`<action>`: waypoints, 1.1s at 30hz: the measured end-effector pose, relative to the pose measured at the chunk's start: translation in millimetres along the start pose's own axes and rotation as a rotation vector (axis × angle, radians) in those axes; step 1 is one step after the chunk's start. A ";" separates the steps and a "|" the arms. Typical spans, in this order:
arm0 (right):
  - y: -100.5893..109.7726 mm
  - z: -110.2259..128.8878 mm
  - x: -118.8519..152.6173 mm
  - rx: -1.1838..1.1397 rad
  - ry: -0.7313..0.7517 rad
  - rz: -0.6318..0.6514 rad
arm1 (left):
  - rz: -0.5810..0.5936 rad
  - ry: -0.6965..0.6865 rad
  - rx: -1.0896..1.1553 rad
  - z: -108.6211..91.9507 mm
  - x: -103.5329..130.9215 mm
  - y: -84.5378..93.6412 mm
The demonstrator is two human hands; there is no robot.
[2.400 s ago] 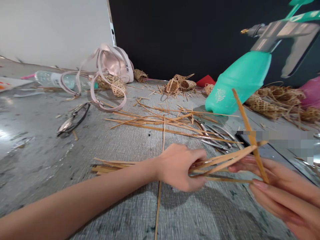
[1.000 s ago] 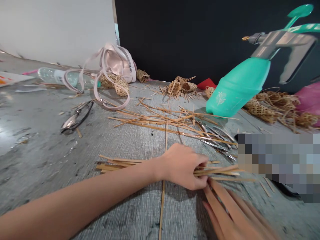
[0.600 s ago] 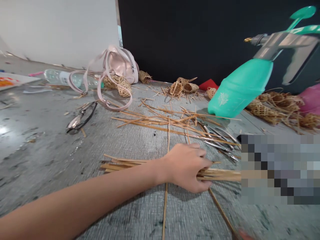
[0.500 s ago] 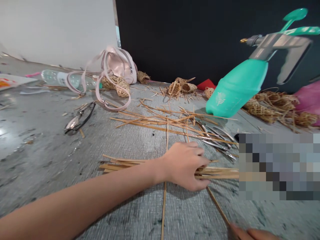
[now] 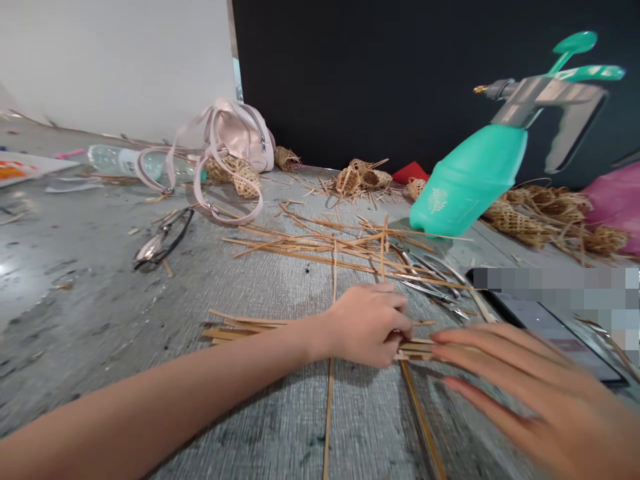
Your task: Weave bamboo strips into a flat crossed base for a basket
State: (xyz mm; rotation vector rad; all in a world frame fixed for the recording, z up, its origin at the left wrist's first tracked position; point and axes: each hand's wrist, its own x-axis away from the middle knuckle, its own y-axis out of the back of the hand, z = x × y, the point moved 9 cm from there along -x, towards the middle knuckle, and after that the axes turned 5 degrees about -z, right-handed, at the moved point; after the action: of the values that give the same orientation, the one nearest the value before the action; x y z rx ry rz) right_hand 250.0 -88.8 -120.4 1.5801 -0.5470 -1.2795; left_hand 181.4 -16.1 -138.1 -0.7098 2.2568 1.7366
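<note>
A grey, streaked desk (image 5: pixel 90 300) fills most of the frame below the walls. From the lower left, a bare forearm reaches to the centre, where the left hand (image 5: pixel 363 327) is curled closed around a bundle of flat strips (image 5: pixel 417 348); the bundle lies crosswise, its other end showing left of the forearm. A turquoise spray bottle (image 5: pixel 467 180) leans in the upper right. At lower right the right hand (image 5: pixel 545 393), blurred, has its fingers stretched out and thumb apart, fingertips over the bundle's right end; whether they touch it I cannot tell. A pale pink bag (image 5: pixel 237 137) sits upper left of centre. Scissors (image 5: pixel 447 293) lie right of centre. One narrow strip (image 5: pixel 420 413) runs from beneath the bundle to the bottom edge.
</note>
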 end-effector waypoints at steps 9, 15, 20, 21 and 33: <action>-29.5 6.1 -38.6 -0.298 -0.021 0.122 | -0.101 0.177 0.083 11.4 0.8 14.3; -34.7 8.9 -30.9 -0.206 0.051 0.122 | -0.161 0.276 0.099 19.7 2.7 22.5; -41.2 12.3 -27.6 -0.155 0.086 0.134 | -0.122 0.320 0.033 19.5 0.0 24.1; -42.2 12.4 -26.9 -0.149 0.090 0.142 | -0.103 0.331 0.011 19.4 -1.8 24.7; -42.3 6.3 -21.8 -0.161 0.122 0.075 | 0.382 0.280 -0.193 -19.0 73.1 49.3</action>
State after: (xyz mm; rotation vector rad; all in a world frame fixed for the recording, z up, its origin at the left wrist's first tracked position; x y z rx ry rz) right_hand 227.1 -56.3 -147.3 1.4791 -0.4122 -1.1343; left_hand 96.6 -42.8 -123.0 -0.6220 2.5704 2.1735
